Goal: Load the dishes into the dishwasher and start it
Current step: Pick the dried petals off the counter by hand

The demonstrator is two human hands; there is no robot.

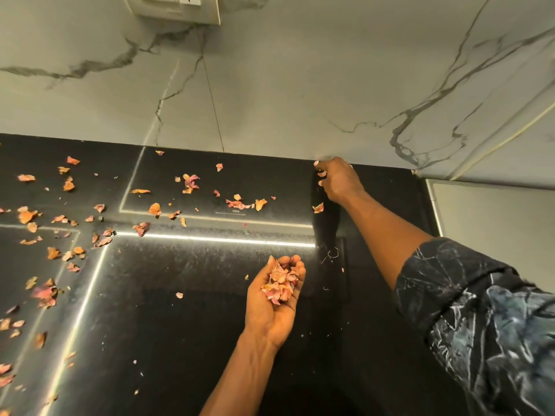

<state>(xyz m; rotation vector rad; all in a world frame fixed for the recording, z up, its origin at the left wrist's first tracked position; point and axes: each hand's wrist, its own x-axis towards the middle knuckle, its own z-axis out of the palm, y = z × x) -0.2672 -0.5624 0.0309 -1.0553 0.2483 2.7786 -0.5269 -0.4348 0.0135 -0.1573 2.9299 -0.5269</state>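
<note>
The counter point(180, 325) is streaked by bright strip glare; the wall point(285, 85) is evenly lit; edges are bent by distortion.

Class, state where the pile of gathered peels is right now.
In the head view, lower centre, the gathered peels lie in the cupped left hand, palm up above the black countertop, nearer than the right hand at the wall.
</note>
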